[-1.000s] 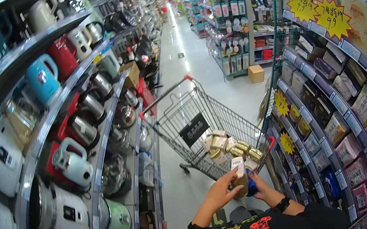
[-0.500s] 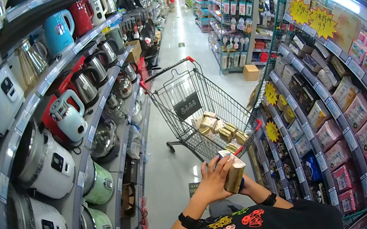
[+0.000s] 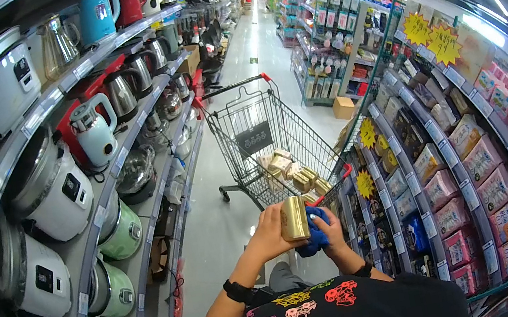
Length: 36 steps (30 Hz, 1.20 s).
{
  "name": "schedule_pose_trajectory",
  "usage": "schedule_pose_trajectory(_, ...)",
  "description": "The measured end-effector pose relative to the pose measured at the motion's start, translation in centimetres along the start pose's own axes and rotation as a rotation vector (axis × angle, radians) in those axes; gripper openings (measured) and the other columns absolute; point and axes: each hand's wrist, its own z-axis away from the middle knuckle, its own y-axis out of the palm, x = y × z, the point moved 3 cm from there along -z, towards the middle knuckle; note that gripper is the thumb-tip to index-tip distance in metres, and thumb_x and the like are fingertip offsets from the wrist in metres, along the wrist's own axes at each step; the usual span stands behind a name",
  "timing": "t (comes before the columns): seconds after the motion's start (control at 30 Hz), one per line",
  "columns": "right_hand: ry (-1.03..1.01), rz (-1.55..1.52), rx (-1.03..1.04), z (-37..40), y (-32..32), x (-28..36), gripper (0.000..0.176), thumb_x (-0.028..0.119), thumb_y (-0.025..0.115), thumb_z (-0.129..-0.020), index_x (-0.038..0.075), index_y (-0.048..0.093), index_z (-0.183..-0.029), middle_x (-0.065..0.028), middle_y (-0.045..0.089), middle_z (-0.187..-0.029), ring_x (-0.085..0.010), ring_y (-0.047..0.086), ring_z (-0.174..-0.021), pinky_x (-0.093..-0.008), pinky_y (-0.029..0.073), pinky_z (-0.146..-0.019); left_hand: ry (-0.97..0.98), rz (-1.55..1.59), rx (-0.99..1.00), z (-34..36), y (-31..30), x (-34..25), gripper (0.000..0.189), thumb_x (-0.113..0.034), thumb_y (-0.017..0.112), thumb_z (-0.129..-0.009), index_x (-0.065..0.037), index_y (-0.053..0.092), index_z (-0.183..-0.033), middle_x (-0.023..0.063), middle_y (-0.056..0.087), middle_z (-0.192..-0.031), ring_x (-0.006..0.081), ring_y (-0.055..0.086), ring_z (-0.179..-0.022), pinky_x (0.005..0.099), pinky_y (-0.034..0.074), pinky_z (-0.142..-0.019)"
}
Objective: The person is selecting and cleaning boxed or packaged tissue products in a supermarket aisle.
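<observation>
Seemingly mid-wipe near the shopping cart (image 3: 242, 101), the left hand (image 3: 272, 231) grasps a gold pack (image 3: 294, 218) while the right hand (image 3: 330, 229) clenches a blue cloth (image 3: 313, 240) against it; turning it would need a firm hold.

I am turning the gold packet (image 3: 294, 218) in my left hand (image 3: 272, 231). Its white-labelled end, which was facing me a second ago, is swinging out of sight, and the packet is coming up from a tilt to stand upright. My right hand (image 3: 329, 230) is bringing the blue cloth (image 3: 314, 237) further into view against the packet's right side.
</observation>
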Motion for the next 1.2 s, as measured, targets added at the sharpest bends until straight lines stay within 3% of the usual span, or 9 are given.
schedule_pose_trajectory(0.1, -0.164, 0.005, 0.017, -0.1, 0.4, 2.3, 0.023, 0.006, 0.058, -0.082, 0.001, 0.056, -0.105, -0.0045, 0.060, -0.098, -0.0115, 0.057, -0.088, -0.0264, 0.046, -0.080, -0.104, 0.128, 0.074, 0.2, 0.2, 0.8, 0.100, -0.048, 0.078, -0.062, 0.002, 0.027, -0.132, 0.0232, 0.042, -0.125, 0.0378, 0.043, -0.116, 0.0413, 0.037, -0.097)
schedule_pose_trajectory(0.23, -0.420, 0.182, 0.050, 0.2, 1.8, 5.3, 0.023, 0.004, 0.060, -0.080, 0.001, 0.058, -0.103, -0.0061, 0.060, -0.098, -0.0149, 0.057, -0.089, -0.0282, 0.044, -0.082, -0.184, 0.491, 0.191, 0.6, 1.0, 1.3, 0.088, -0.042, 0.075, -0.069, 0.000, 0.029, -0.131, 0.0212, 0.043, -0.128, 0.0303, 0.044, -0.120, 0.0377, 0.037, -0.097)
schedule_pose_trajectory(0.47, -0.727, 0.657, 0.069, 0.4, 3.3, 5.1, 0.031, 0.004, 0.063, -0.071, 0.003, 0.060, -0.102, -0.0117, 0.059, -0.095, -0.0232, 0.057, -0.088, -0.0317, 0.044, -0.080, -0.149, 0.490, 0.035, -0.5, -2.5, 0.6, 0.083, -0.039, 0.076, -0.069, -0.002, 0.032, -0.129, 0.0179, 0.051, -0.118, 0.0288, 0.051, -0.111, 0.0367, 0.040, -0.093)
schedule_pose_trajectory(0.6, -0.549, 0.686, 0.059, -0.7, 1.6, 3.2, 0.030, 0.006, 0.063, -0.073, 0.003, 0.058, -0.103, -0.0123, 0.060, -0.096, -0.0222, 0.059, -0.087, -0.0320, 0.045, -0.080, -0.095, 0.517, 0.056, -1.3, -3.2, -0.4, 0.086, -0.036, 0.077, -0.067, -0.004, 0.031, -0.131, 0.0172, 0.049, -0.120, 0.0280, 0.049, -0.113, 0.0361, 0.038, -0.094)
schedule_pose_trajectory(0.73, -0.320, 0.495, -0.044, -0.1, -0.6, 2.0, 0.030, 0.009, 0.063, -0.075, 0.002, 0.058, -0.103, -0.0109, 0.062, -0.097, -0.0187, 0.060, -0.085, -0.0299, 0.046, -0.077, -0.121, 0.625, 0.232, -0.9, 0.0, 0.1, 0.091, -0.038, 0.078, -0.065, -0.004, 0.029, -0.133, 0.0166, 0.044, -0.126, 0.0271, 0.043, -0.119, 0.0355, 0.035, -0.098)
schedule_pose_trajectory(0.9, -0.532, 0.756, -0.090, 0.3, -1.0, 4.3, 0.028, 0.008, 0.063, -0.074, 0.002, 0.058, -0.101, -0.0117, 0.060, -0.089, -0.0220, 0.059, -0.083, -0.0307, 0.046, -0.076, -0.115, 0.574, 0.379, -1.2, 1.9, 0.1, 0.088, -0.038, 0.076, -0.067, 0.001, 0.029, -0.131, 0.0198, 0.044, -0.124, 0.0265, 0.044, -0.118, 0.0351, 0.035, -0.098)
schedule_pose_trajectory(0.97, -0.632, 0.772, -0.126, 0.4, -0.2, 6.4, 0.030, 0.007, 0.063, -0.071, 0.003, 0.059, -0.101, -0.0142, 0.059, -0.096, -0.0271, 0.059, -0.086, -0.0336, 0.046, -0.078, -0.167, 0.563, 0.447, -1.5, 2.0, -0.2, 0.086, -0.039, 0.075, -0.069, 0.002, 0.030, -0.130, 0.0204, 0.044, -0.124, 0.0261, 0.045, -0.117, 0.0347, 0.036, -0.097)
schedule_pose_trajectory(1.07, -0.832, 0.869, -0.148, 1.0, 1.0, 8.5, 0.034, 0.007, 0.061, -0.068, 0.003, 0.059, -0.102, -0.0162, 0.057, -0.100, -0.0312, 0.057, -0.090, -0.0371, 0.046, -0.080, -0.210, 0.602, 0.393, -1.9, 2.5, -0.2, 0.084, -0.040, 0.074, -0.071, 0.002, 0.031, -0.130, 0.0184, 0.047, -0.121, 0.0254, 0.047, -0.114, 0.0346, 0.037, -0.096)
schedule_pose_trajectory(1.2, -0.944, 0.865, -0.085, 2.6, 1.8, 7.7, 0.040, 0.008, 0.065, -0.063, 0.008, 0.061, -0.104, -0.0190, 0.055, -0.103, -0.0352, 0.057, -0.088, -0.0380, 0.047, -0.079, -0.360, 0.976, 0.217, -1.6, 3.3, 1.1, 0.081, -0.044, 0.071, -0.074, -0.001, 0.033, -0.131, 0.0122, 0.051, -0.119, 0.0209, 0.050, -0.110, 0.0329, 0.039, -0.094)
